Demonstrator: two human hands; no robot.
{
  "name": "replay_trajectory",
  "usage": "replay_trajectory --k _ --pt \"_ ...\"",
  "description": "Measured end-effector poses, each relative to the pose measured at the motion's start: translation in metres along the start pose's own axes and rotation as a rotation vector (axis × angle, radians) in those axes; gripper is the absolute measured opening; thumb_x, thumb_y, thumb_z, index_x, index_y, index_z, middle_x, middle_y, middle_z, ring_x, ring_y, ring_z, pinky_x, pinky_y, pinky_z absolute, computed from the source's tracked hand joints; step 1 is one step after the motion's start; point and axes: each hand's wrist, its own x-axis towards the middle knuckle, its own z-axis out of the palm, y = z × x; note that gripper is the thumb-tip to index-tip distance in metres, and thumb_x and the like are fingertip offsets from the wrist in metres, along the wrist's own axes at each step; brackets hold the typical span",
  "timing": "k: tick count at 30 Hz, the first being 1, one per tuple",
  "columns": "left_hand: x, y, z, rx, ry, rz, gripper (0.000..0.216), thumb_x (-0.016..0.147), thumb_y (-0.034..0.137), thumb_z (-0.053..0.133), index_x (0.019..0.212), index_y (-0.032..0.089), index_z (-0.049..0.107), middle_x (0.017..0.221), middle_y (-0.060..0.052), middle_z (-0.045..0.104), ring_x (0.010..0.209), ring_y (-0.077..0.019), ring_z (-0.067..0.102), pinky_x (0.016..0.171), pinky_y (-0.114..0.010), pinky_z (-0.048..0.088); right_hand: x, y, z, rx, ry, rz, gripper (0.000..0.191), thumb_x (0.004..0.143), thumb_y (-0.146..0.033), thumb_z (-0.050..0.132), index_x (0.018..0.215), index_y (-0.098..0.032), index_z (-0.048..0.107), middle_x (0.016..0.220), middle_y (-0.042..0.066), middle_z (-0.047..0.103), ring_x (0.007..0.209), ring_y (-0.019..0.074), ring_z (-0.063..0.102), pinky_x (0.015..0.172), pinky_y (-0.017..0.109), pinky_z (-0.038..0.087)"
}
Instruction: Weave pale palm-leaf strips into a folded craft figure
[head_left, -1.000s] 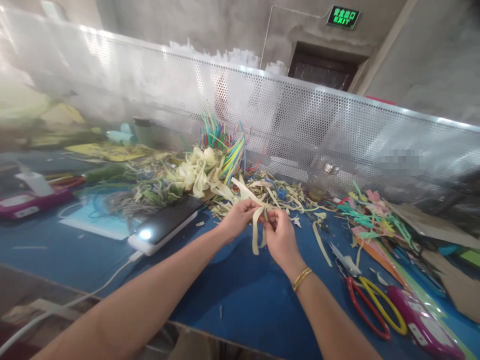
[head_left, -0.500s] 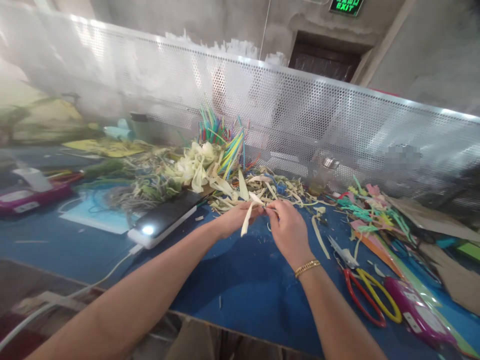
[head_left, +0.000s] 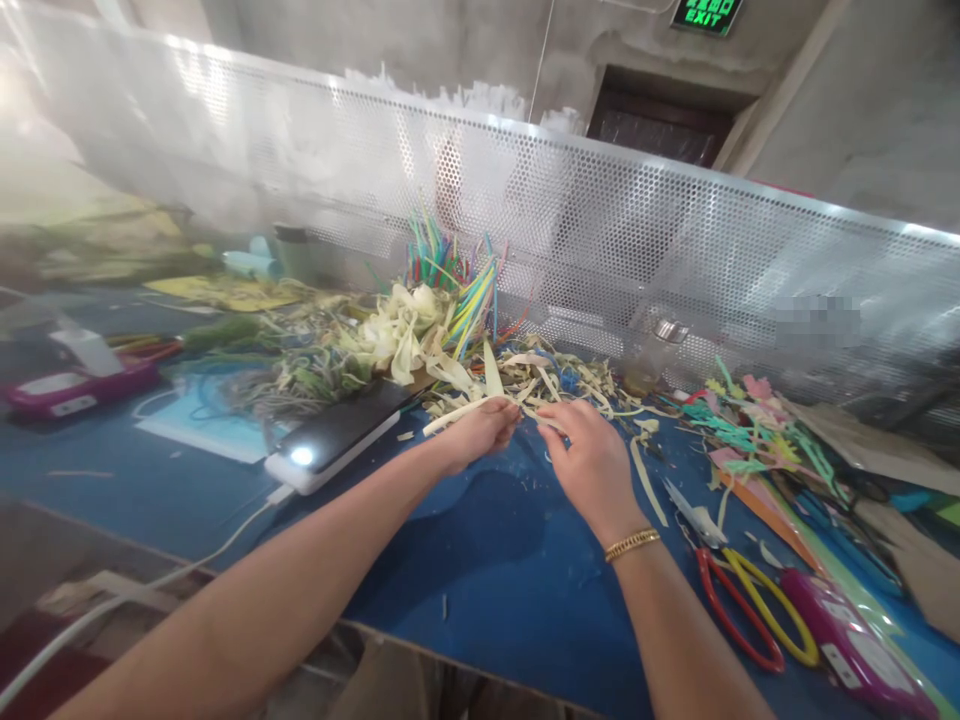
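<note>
My left hand is closed around a pale, flat strip that looks like dried husk, one end sticking out to the left. A short way to its right, my right hand pinches the strip's other side between thumb and fingers. Between the two hands runs a short stretch of the strip, low over the blue table. Just beyond the fingers lies a heap of similar pale strips. Scissors with one red and one yellow handle rest to the right of my right forearm.
A lit power bank with a white cable lies left of my hands. Behind it sit a pale leafy bundle and coloured stems. A purple device and paper scraps are at right. A perforated metal screen stands behind.
My hands have drawn slightly apart. The strip's loose end, which hung down in front of my left hand, now points out to the left. The view has shifted slightly.
</note>
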Motion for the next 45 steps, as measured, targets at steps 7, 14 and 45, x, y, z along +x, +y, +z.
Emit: replay_trajectory --k 7,14,45 --pt "-0.001 0.0 -0.001 -0.086 -0.052 -0.085 0.033 0.077 0.044 0.062 0.07 0.018 0.043 0.052 0.008 0.03 0.04 -0.0031 0.021 0.041 -0.019 0.01 0.001 0.004 -0.004 -0.013 0.082 0.059 0.024 0.092 -0.035 0.047 0.09 -0.023 0.068 0.083 0.005 0.062 0.079 0.0183 0.059 0.073 0.029 0.042" --pt "0.0 0.001 0.0 0.029 0.018 -0.034 0.027 0.076 0.04 0.065 0.079 0.014 0.055 0.07 -0.001 0.059 0.055 -0.0066 0.05 0.049 -0.019 0.03 0.002 0.011 0.0 -0.016 0.112 0.071 0.024 0.091 -0.031 0.045 0.086 -0.021 0.066 0.085 0.006 0.064 0.081 0.0189 0.059 0.074 0.03 0.042" --pt "0.005 -0.007 0.004 0.051 0.042 0.203 0.023 0.078 0.036 0.064 0.075 0.016 0.053 0.068 -0.002 0.065 0.06 -0.0107 0.058 0.063 -0.025 0.045 0.001 0.01 0.018 0.38 0.038 0.183 0.018 0.085 -0.031 0.053 0.09 -0.022 0.068 0.093 0.005 0.07 0.086 0.0197 0.065 0.08 0.032 0.049"
